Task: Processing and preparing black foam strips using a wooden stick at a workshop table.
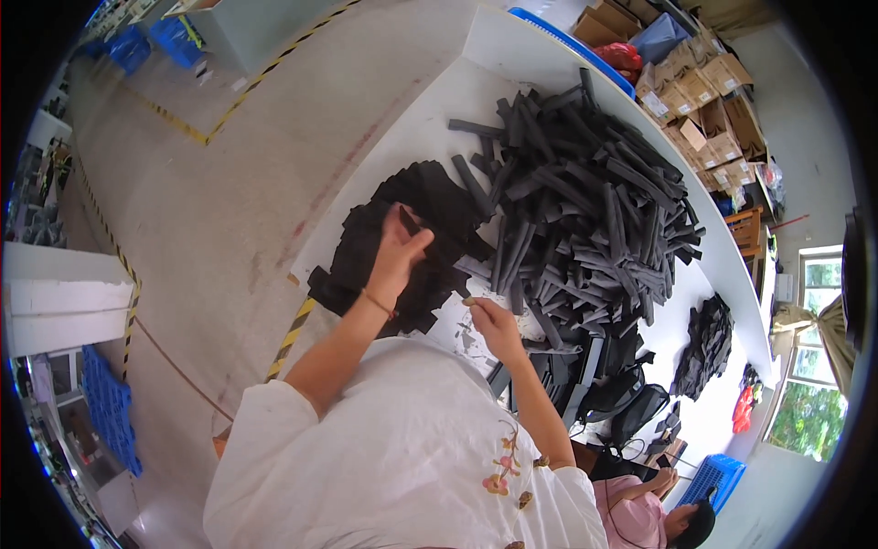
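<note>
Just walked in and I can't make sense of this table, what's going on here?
A person in a white top stands at a long white table. Their left hand pinches a thin black piece over a heap of flat black foam pieces. The right hand hovers over the table beside it, fingers curled; what it holds, if anything, is too small to tell. A big pile of dark grey foam strips lies further along, and another person sits at the far end.
</note>
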A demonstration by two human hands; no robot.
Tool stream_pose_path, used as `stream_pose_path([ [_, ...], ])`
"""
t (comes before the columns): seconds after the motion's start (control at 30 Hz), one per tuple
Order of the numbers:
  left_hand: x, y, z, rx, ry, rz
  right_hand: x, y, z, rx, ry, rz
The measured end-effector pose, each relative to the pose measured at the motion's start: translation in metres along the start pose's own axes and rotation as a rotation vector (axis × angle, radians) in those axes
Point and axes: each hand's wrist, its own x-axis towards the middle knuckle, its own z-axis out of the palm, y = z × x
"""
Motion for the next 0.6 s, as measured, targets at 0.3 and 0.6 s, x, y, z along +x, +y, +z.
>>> stream_pose_path([
  [0.3,-0.006,-0.038,0.014,-0.488,0.013,-0.477,0.007,0.006,0.054,-0.323,0.353,-0.25],
  [0.6,0.008,-0.03,0.032,-0.463,0.038,-0.412,-0.017,-0.006,0.039,-0.25,0.245,-0.069],
])
